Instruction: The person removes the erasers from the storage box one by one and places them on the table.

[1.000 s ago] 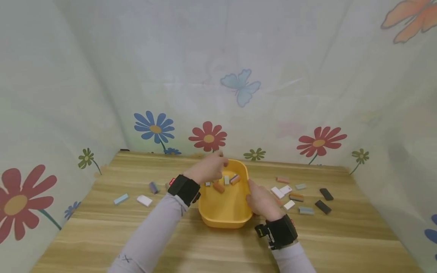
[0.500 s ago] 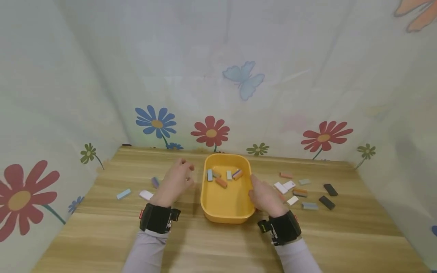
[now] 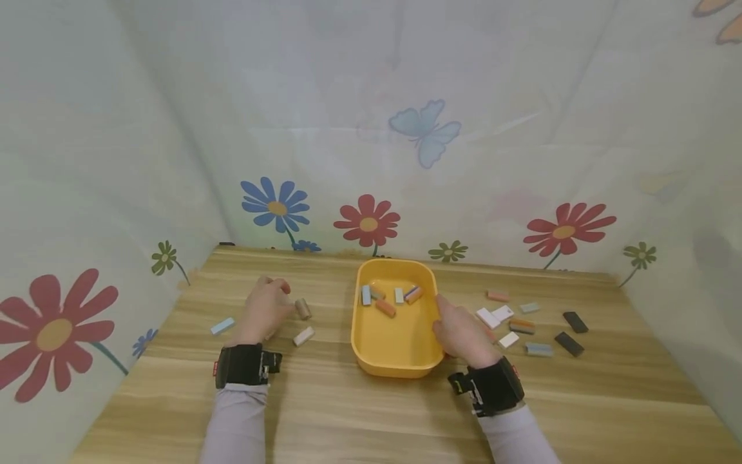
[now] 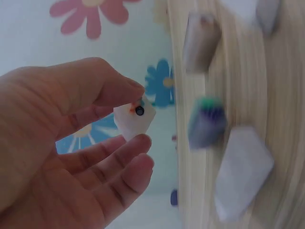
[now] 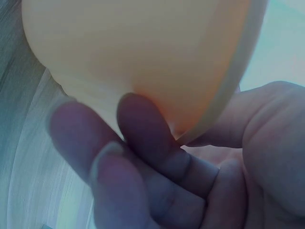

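Observation:
In the left wrist view, my left hand [image 4: 81,129] pinches a small white block [image 4: 135,119] with a dark dot on its end, thumb above and fingers below. In the head view this left hand [image 3: 263,312] hovers over the table's left side, beside a tan block [image 3: 303,309] and a white block [image 3: 304,336]. My right hand [image 3: 464,334] grips the side rim of a yellow tub [image 3: 397,372], its fingers [image 5: 143,129] against the outer wall. Inside the tub lie several small blocks, including an orange one [image 3: 385,308] and a light blue one [image 3: 366,295].
A light blue block [image 3: 222,325] lies left of my left hand. To the right of the tub are several loose blocks, among them white ones [image 3: 488,318] and a black one [image 3: 569,344]. A flower-printed curtain [image 3: 324,148] stands behind the wooden table [image 3: 359,419].
My left hand has moved from over the tub leftward to the loose blocks and now pinches a small white one. A light blue block hidden earlier shows in the tub. The right hand stays on the rim.

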The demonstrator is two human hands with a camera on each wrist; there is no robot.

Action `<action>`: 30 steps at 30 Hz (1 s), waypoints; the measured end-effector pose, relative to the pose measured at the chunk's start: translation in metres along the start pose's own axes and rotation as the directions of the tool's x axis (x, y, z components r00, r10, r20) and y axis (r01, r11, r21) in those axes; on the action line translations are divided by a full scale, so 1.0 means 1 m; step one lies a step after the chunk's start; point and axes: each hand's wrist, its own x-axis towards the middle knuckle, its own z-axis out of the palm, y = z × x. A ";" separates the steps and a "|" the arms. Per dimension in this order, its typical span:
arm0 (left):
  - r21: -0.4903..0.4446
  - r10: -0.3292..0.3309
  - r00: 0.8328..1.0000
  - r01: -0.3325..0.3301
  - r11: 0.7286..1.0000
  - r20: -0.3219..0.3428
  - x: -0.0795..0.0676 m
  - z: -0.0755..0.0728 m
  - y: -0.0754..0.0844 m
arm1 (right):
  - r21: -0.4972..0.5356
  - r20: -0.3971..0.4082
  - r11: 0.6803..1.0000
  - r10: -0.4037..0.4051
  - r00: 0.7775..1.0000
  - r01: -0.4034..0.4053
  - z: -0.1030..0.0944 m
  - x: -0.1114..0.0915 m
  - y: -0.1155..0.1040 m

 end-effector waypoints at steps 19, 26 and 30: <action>0.119 -0.225 0.973 0.229 0.966 -0.044 -0.002 -0.015 -0.059 | -0.013 0.029 0.999 0.045 0.999 -0.044 0.001 0.003 -0.001; 0.173 -0.294 0.956 0.293 0.940 -0.020 0.000 -0.009 -0.052 | -0.008 0.026 0.999 0.038 0.999 -0.038 0.000 0.002 -0.002; 0.186 -0.309 0.951 0.307 0.933 -0.019 -0.001 -0.008 -0.049 | -0.017 0.028 0.999 0.041 0.999 -0.040 0.000 0.002 -0.002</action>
